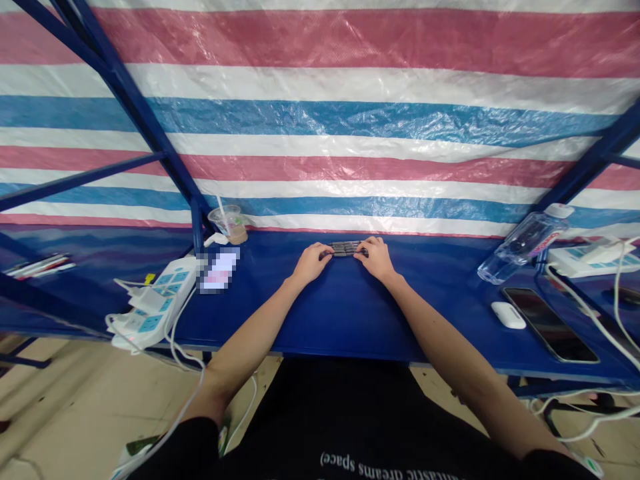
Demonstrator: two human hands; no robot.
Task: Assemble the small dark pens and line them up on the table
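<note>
Several dark pens [345, 249] lie side by side in a bundle near the back of the blue table [350, 313]. My left hand [313, 261] is closed on the left end of the bundle, thumb at the front and fingers behind. On the right end, my right hand [375, 257] grips the pens the same way. Both hands hold the bundle level, parallel to the table's back edge. Whether the pens rest on the tabletop or hang just above it, I cannot tell.
A plastic cup with a straw [229, 223], a pixelated phone [219, 270] and a power strip [157, 303] are at left. At right are a water bottle [525, 245], a white earbud case [509, 315], a dark phone [550, 325] and another power strip [575, 261]. A striped tarp [375, 120] hangs behind.
</note>
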